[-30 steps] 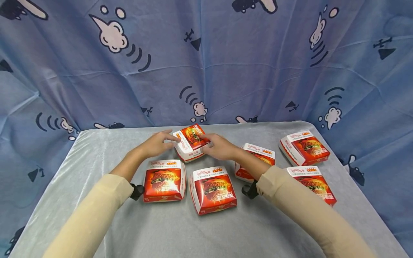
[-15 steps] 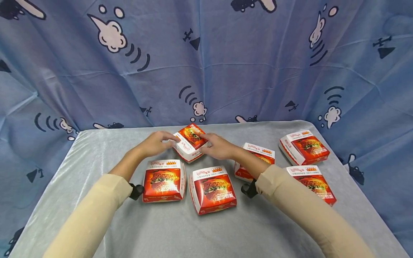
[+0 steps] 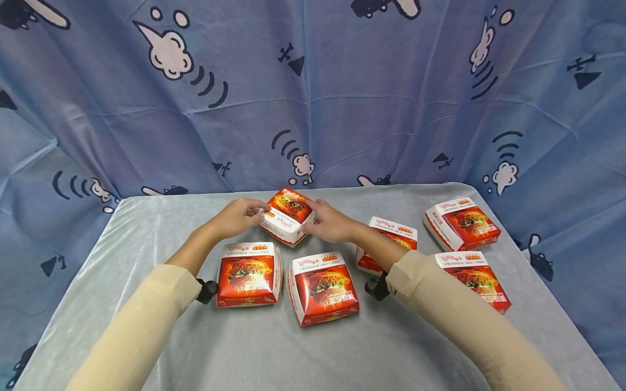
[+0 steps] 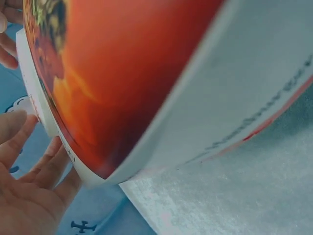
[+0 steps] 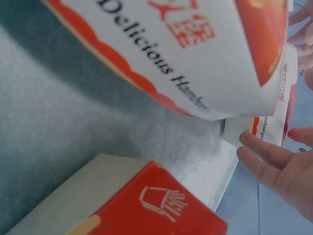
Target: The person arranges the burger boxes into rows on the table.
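Observation:
In the head view, both hands hold a red-and-white hamburger box (image 3: 281,221) at the back of the table, standing at an angle. My left hand (image 3: 239,218) grips its left corner, with the index finger over the top and the thumb at the side. On the opposite side, my right hand (image 3: 332,221) has its fingers over the top edge and the thumb low on the side wall. Nearer stand two similar boxes, a left one (image 3: 246,274) and a middle one (image 3: 324,288). These large boxes partly hide the held box in the wrist views.
One hamburger box (image 3: 391,231) lies partly under the right forearm. Two more, a rear one (image 3: 462,222) and a front one (image 3: 476,277), lie at the right. A grey cloth covers the table (image 3: 244,353), and a blue patterned curtain (image 3: 342,130) hangs behind it.
The held box has turned counter-clockwise, its white strip swinging from the left toward the front. It has shifted slightly left. Both hands keep nearly the same places; the other boxes have not moved.

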`<control>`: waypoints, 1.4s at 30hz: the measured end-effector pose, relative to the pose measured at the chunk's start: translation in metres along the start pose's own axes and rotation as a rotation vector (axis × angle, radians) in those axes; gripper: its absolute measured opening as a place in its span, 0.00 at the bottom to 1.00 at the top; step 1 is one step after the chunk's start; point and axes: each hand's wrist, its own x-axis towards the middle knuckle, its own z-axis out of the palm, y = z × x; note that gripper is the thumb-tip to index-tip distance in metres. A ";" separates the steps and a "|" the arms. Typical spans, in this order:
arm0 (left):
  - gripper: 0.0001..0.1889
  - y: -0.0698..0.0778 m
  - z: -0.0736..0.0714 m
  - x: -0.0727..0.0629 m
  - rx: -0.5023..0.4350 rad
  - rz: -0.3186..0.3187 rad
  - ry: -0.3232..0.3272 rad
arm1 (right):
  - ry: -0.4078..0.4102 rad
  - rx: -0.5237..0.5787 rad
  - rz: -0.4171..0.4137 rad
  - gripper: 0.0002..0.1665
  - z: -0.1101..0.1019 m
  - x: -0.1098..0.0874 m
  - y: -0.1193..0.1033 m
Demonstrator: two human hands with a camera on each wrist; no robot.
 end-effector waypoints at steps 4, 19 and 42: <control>0.20 0.000 0.001 -0.001 -0.006 -0.022 -0.004 | 0.011 0.026 -0.003 0.47 0.001 0.000 0.000; 0.25 -0.002 0.000 -0.002 -0.022 -0.053 -0.008 | -0.052 0.100 0.006 0.48 0.003 -0.004 -0.001; 0.28 -0.002 -0.002 -0.005 -0.069 -0.136 -0.029 | -0.032 0.086 -0.043 0.41 0.002 -0.001 -0.005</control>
